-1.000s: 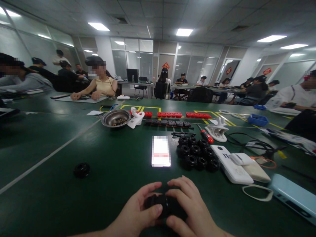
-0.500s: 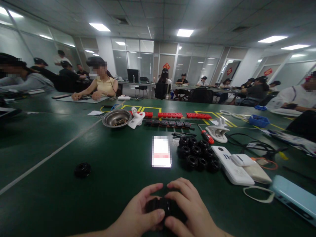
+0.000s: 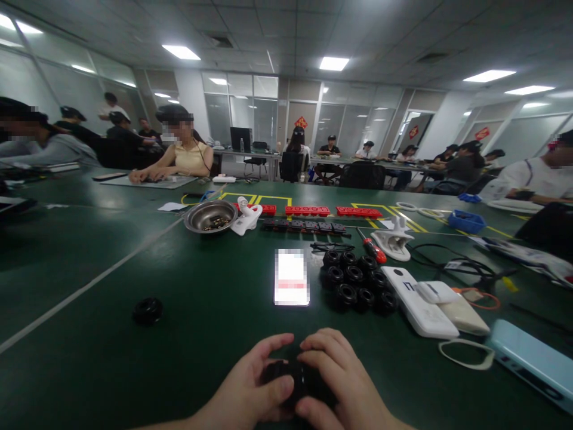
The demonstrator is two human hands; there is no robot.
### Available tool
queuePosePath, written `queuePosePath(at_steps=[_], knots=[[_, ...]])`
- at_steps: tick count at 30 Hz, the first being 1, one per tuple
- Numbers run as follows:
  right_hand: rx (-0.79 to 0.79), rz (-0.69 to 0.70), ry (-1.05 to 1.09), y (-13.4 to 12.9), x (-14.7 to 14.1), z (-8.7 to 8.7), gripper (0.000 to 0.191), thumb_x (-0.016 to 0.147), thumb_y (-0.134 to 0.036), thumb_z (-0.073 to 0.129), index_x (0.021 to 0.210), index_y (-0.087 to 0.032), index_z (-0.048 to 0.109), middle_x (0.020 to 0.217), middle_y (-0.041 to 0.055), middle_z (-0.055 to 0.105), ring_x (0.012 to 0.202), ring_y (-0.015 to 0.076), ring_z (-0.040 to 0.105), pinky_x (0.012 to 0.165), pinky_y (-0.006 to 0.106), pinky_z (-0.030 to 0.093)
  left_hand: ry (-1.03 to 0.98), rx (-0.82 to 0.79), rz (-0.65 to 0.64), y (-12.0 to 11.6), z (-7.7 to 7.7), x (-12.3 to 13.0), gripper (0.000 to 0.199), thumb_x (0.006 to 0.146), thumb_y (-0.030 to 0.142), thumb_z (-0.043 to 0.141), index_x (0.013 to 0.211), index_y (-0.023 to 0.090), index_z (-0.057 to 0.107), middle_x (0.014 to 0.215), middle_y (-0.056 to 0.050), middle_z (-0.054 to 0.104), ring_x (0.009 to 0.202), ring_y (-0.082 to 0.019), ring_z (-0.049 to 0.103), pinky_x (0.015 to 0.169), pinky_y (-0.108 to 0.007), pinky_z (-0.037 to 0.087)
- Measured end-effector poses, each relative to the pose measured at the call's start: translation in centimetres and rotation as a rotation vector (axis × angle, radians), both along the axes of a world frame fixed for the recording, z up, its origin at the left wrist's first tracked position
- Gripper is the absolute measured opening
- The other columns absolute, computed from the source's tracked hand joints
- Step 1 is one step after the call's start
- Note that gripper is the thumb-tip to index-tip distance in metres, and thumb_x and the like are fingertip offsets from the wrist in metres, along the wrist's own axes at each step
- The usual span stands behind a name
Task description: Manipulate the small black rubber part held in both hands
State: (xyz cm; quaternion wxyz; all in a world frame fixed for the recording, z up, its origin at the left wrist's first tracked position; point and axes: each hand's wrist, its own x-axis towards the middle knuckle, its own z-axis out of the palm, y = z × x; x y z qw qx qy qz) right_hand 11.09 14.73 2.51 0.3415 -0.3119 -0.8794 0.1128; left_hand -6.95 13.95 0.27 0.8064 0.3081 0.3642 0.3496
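Observation:
Low in front of me, a black wheel-like part [image 3: 296, 377] is gripped from both sides. My left hand [image 3: 250, 385] is closed on it, its thumb lying across the near face and its index finger raised. From the other side my right hand [image 3: 342, 376] curls its fingers over the top, thumb below. Much of the part is hidden by the fingers, so its exact shape cannot be made out. A similar black wheel [image 3: 148, 310] lies alone to the left. Several more black wheels [image 3: 354, 274] with central holes stand in rows ahead, right of a lit phone [image 3: 292, 278].
Farther back are a metal bowl [image 3: 192, 220] of small brass-coloured parts, red trays [image 3: 307, 211], a dark strip of blocks [image 3: 304, 227] and a red-black screwdriver [image 3: 374, 249]. At right lie a white power bank [image 3: 423, 310], a light-blue case [image 3: 532, 364] and cables. Other people sit around.
Both hands keep their hold on the black part, with only slight finger shifts; the right hand's fingers have settled a little lower. The whole view has drifted slightly.

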Motion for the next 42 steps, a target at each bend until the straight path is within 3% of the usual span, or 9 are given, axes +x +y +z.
queuePosePath(at_steps=[4, 9, 11, 17, 23, 26, 30, 37, 42], knots=[[0.107, 0.063, 0.012, 0.1, -0.1, -0.2, 0.028, 0.080, -0.032, 0.049, 0.104, -0.017, 0.047, 0.096, 0.0093, 0.055, 0.090, 0.0200, 0.050, 0.077, 0.032, 0.045, 0.043, -0.014, -0.001, -0.1, 0.1, 0.1, 0.065, 0.056, 0.040, 0.073, 0.109, 0.018, 0.042, 0.094, -0.006, 0.059, 0.073, -0.018, 0.063, 0.057, -0.024, 0.048], [-0.038, -0.008, -0.007, 0.0, 0.2, -0.1, 0.050, 0.074, -0.053, 0.049, 0.105, -0.014, 0.048, 0.101, 0.0121, 0.053, 0.092, 0.0233, 0.050, 0.077, 0.035, 0.046, -0.016, 0.002, 0.045, -0.1, 0.5, 0.2, 0.065, 0.058, 0.030, 0.074, 0.111, 0.019, 0.038, 0.093, -0.005, 0.059, 0.086, -0.021, 0.060, 0.071, -0.032, 0.048], [-0.081, -0.020, 0.000, 0.1, 0.2, 0.0, 0.042, 0.077, -0.051, 0.046, 0.098, -0.015, 0.051, 0.097, 0.0111, 0.054, 0.090, 0.0227, 0.050, 0.075, 0.036, 0.046, -0.015, 0.004, 0.035, -0.1, 0.6, 0.2, 0.069, 0.055, 0.028, 0.076, 0.112, 0.020, 0.038, 0.094, -0.005, 0.058, 0.089, -0.022, 0.059, 0.073, -0.032, 0.048], [0.115, 0.060, 0.003, 0.2, 0.0, -0.3, 0.029, 0.080, -0.033, 0.050, 0.103, -0.015, 0.047, 0.094, 0.0098, 0.056, 0.088, 0.0200, 0.051, 0.076, 0.032, 0.046, 0.051, -0.035, 0.032, -0.3, 1.1, 0.3, 0.063, 0.059, 0.038, 0.071, 0.110, 0.018, 0.039, 0.094, -0.005, 0.056, 0.074, -0.017, 0.061, 0.061, -0.027, 0.048], [-0.041, -0.013, -0.008, 0.1, 0.1, -0.1, 0.050, 0.074, -0.057, 0.046, 0.100, -0.015, 0.050, 0.096, 0.0110, 0.055, 0.088, 0.0227, 0.051, 0.074, 0.035, 0.047, -0.009, 0.007, 0.044, -0.1, 0.6, 0.1, 0.073, 0.055, 0.030, 0.075, 0.114, 0.019, 0.034, 0.096, -0.007, 0.057, 0.092, -0.024, 0.057, 0.074, -0.034, 0.047], [-0.047, 0.013, 0.004, 0.1, -0.1, -0.1, 0.037, 0.079, -0.048, 0.045, 0.094, -0.015, 0.052, 0.090, 0.0092, 0.056, 0.084, 0.0211, 0.051, 0.072, 0.034, 0.046, -0.025, 0.024, 0.007, 0.0, 0.2, 0.1, 0.076, 0.055, 0.033, 0.075, 0.115, 0.020, 0.031, 0.097, -0.007, 0.056, 0.090, -0.024, 0.058, 0.073, -0.034, 0.047], [0.059, 0.075, 0.006, 0.1, -0.2, -0.3, 0.029, 0.080, -0.034, 0.050, 0.102, -0.015, 0.047, 0.094, 0.0090, 0.055, 0.088, 0.0197, 0.049, 0.076, 0.032, 0.044, 0.053, -0.011, 0.048, -0.3, 0.5, 0.4, 0.068, 0.061, 0.039, 0.070, 0.114, 0.018, 0.034, 0.089, -0.005, 0.057, 0.068, -0.015, 0.061, 0.057, -0.026, 0.047], [-0.110, -0.021, 0.023, 0.2, -0.1, 0.1, 0.049, 0.078, -0.059, 0.036, 0.093, -0.015, 0.053, 0.088, 0.0098, 0.056, 0.081, 0.0212, 0.051, 0.069, 0.034, 0.046, -0.007, 0.013, 0.072, -0.4, 0.8, 0.4, 0.072, 0.057, 0.031, 0.074, 0.114, 0.018, 0.032, 0.093, -0.006, 0.056, 0.086, -0.023, 0.058, 0.071, -0.034, 0.046], [0.069, 0.051, 0.037, 0.5, -0.4, -0.1, 0.041, 0.082, -0.052, 0.036, 0.096, -0.017, 0.052, 0.084, 0.0076, 0.059, 0.077, 0.0179, 0.053, 0.066, 0.029, 0.048, -0.052, 0.025, 0.008, 0.0, -0.2, 0.2, 0.067, 0.059, 0.044, 0.069, 0.112, 0.018, 0.038, 0.090, -0.007, 0.057, 0.082, -0.022, 0.058, 0.071, -0.036, 0.043]])
